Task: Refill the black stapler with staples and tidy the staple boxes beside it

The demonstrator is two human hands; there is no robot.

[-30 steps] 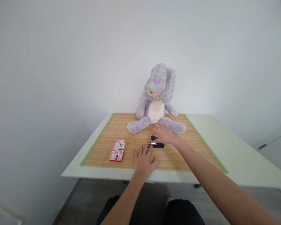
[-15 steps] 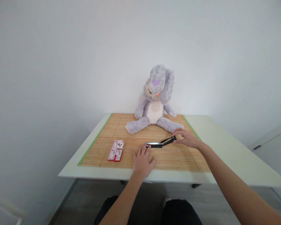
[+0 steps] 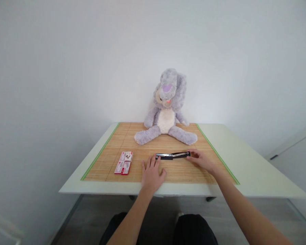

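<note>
A black stapler (image 3: 165, 156) lies opened out almost flat on the bamboo mat, its two halves spread left and right with a silvery strip showing. My right hand (image 3: 200, 160) grips the end of its right half between thumb and fingers. My left hand (image 3: 152, 175) rests on the mat with its fingers spread, the fingertips at the stapler's left end. Whether they press on it I cannot tell. To the left of that hand lie several small red-and-white boxes (image 3: 123, 163) in a tight block.
A grey plush rabbit (image 3: 166, 120) sits at the back of the mat against the wall. The bamboo mat (image 3: 140, 149) with green edges covers the middle of a white table (image 3: 247, 163). A person's dark-clad knees show below the table's front edge.
My right hand has come down and nearer, lowering the stapler's right half from a raised slant to nearly flat. The left hand keeps its place; the whole view has shifted slightly.
</note>
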